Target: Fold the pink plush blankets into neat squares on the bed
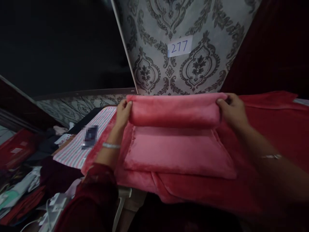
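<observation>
A pink plush cloth (175,148) lies folded into a rectangle, its far part lifted and turned over into a thick, rounded fold. At the left end of that fold, my left hand (124,112) is closed on the cloth, thumb on the near side. My right hand (233,108) grips the right end the same way, its other fingers partly hidden behind. Under the folded cloth spreads a larger red plush blanket (272,135), which reaches to the right and hangs over the front edge. A striped cloth (72,151) lies left of my left forearm.
A large dark screen (65,48) stands at the back left. The patterned wall (154,19) bears a paper marked 277 (180,46). At the lower left are a white power strip (54,209) with cables, piled clothes (21,196) and a red box (16,148). A blurred-out dark patch covers part of the striped cloth.
</observation>
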Tool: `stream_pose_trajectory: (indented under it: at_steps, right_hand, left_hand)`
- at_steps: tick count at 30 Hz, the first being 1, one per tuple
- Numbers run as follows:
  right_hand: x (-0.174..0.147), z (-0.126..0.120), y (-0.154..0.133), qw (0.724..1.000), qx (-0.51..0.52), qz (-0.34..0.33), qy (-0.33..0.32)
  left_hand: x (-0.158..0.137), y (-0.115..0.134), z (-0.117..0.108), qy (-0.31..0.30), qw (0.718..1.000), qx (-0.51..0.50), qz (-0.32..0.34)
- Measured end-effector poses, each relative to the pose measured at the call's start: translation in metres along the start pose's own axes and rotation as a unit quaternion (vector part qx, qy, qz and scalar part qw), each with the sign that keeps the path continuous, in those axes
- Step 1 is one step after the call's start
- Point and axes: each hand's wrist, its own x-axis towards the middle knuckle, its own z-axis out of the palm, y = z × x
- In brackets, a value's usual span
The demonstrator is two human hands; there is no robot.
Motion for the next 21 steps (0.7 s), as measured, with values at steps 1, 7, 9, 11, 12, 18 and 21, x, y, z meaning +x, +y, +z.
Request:
stream_pose_trajectory:
  at_steps: [1, 7, 9, 11, 12, 18, 21]
  right_hand:
    - [0.005, 0.010, -0.003, 0.998, -0.051, -0.028, 0.013]
    - [-0.026, 0.061, 0.025, 0.891, -0.290, -0.319, -0.141]
    - [-0.033, 0.071, 0.043, 0.884, -0.295, -0.310, -0.187]
    - [-0.032, 0.075, 0.055, 0.892, -0.285, -0.291, -0.196]
    - [-0.030, 0.076, 0.059, 0.895, -0.278, -0.289, -0.196]
    - [-0.028, 0.073, 0.066, 0.903, -0.243, -0.307, -0.175]
    - [-0.028, 0.071, 0.069, 0.907, -0.223, -0.311, -0.176]
  left_hand:
    - [0.011, -0.003, 0.011, 0.014, 0.999, 0.029, -0.015]
    - [-0.007, -0.029, 0.054, -0.139, 0.940, 0.297, 0.097]
    - [-0.018, -0.040, 0.057, -0.246, 0.921, 0.292, 0.082]
    - [-0.020, -0.050, 0.056, -0.293, 0.924, 0.243, 0.039]
    - [-0.019, -0.053, 0.054, -0.301, 0.931, 0.208, 0.018]
    - [-0.021, -0.057, 0.020, -0.127, 0.979, 0.077, -0.141]
    - [-0.053, -0.054, -0.007, -0.045, 0.975, 0.106, -0.189]
